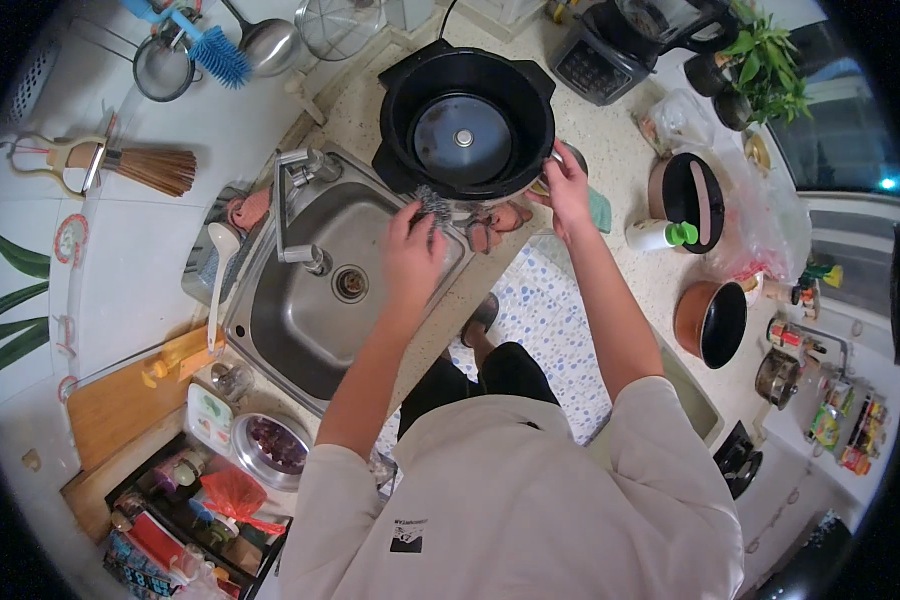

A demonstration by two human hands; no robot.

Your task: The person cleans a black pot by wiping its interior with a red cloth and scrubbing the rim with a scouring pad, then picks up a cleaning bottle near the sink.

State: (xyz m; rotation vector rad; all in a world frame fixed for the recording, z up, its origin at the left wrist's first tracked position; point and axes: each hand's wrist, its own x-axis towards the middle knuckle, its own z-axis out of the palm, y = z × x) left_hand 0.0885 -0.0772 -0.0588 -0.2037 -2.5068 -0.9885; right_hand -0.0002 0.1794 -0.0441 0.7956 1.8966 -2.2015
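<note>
My left hand (414, 251) holds a grey scouring pad (433, 206) against or beside the lower left outer wall of a black electric cooker base (465, 67). The cooker stands on the counter with its round metal heating plate (463, 137) showing inside. With its fingers at the cooker's lower right side, my right hand (568, 187) touches or steadies the rim. A pinkish-brown cloth (499, 225) lies at the counter edge just below the cooker, between my hands.
A steel sink (311, 330) with a faucet (300, 255) lies left. A green cloth (598, 211), a white bottle (649, 234) and two pots (722, 325) are on the right counter. Behind stands a blender (600, 64). A bowl (276, 480) stands lower left.
</note>
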